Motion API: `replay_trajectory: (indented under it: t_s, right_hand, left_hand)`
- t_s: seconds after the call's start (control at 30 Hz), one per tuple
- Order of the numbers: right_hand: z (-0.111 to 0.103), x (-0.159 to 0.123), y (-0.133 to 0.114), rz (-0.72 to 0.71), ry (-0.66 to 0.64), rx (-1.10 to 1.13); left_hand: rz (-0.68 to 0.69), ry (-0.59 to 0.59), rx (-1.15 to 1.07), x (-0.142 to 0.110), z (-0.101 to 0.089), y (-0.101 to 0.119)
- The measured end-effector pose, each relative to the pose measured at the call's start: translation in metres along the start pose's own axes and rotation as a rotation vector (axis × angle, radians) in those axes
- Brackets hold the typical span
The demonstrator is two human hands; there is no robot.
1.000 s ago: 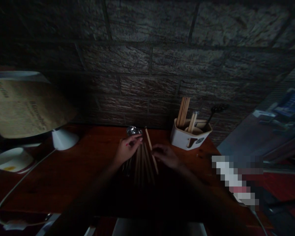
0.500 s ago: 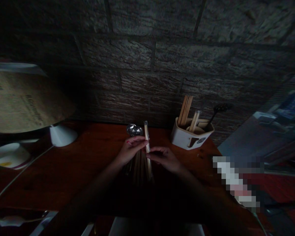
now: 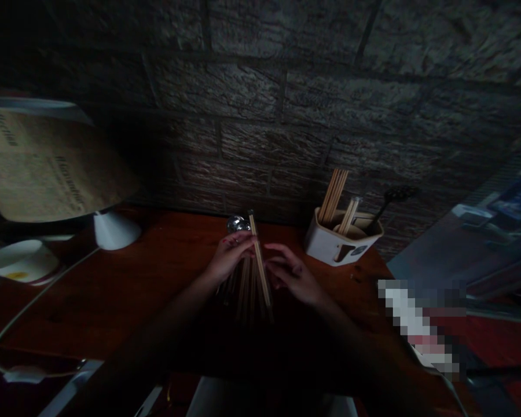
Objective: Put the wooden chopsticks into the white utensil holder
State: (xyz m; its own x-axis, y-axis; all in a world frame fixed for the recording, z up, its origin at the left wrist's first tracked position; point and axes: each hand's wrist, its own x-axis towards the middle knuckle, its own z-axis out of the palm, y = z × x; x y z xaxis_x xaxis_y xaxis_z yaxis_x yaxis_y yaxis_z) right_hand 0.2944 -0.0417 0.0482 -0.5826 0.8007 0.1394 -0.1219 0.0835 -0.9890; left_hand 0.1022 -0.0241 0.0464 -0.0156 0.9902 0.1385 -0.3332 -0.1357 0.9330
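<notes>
My left hand (image 3: 232, 255) is closed on a wrapped pair of chopsticks (image 3: 261, 263), held tilted with the top end leaning left. Just right of them, my right hand (image 3: 290, 272) has its fingers apart and seems to hold nothing. More chopsticks (image 3: 245, 289) lie on the dark wooden table below the hands, partly in shadow. Behind my left hand, round shiny metal spoon or ladle heads (image 3: 235, 224) show, their handles mostly hidden. A white utensil holder (image 3: 325, 246) to the right has upright chopsticks (image 3: 333, 194), a wrapped bundle (image 3: 348, 215) and a black slotted utensil (image 3: 391, 200) in it.
A lamp with a printed shade (image 3: 47, 168) and white base (image 3: 116, 231) stands at the left, its cord (image 3: 39, 295) running over the table (image 3: 178, 226). A white paper bowl (image 3: 21, 260) is near it. A brick wall (image 3: 252, 139) rises behind; a blurred-out item (image 3: 417, 324) lies at the right edge.
My right hand has come off the wrapped chopsticks and opened slightly to their right. The chopsticks, still in my left hand, lean more to the left at the top. The view has shifted slightly.
</notes>
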Motion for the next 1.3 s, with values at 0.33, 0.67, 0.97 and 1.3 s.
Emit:
replay_trajectory:
  t_s: [0.33, 0.67, 0.97, 1.3]
  right_hand:
    - [0.007, 0.000, 0.006, -0.155, 0.335, -0.262]
    - [-0.002, 0.010, 0.002, 0.003, 0.563, -0.001]
    - [0.005, 0.007, 0.018, 0.024, 0.316, -0.645]
    - [0.023, 0.002, 0.027, 0.299, 0.229, -0.880]
  left_hand:
    - [0.105, -0.035, 0.139, -0.005, 0.003, 0.001]
    - [0.321, -0.279, 0.473, -0.016, 0.005, 0.010]
    - [0.103, -0.013, 0.148, 0.001, -0.011, 0.010]
    - [0.059, 0.189, -0.171, 0.026, -0.038, 0.011]
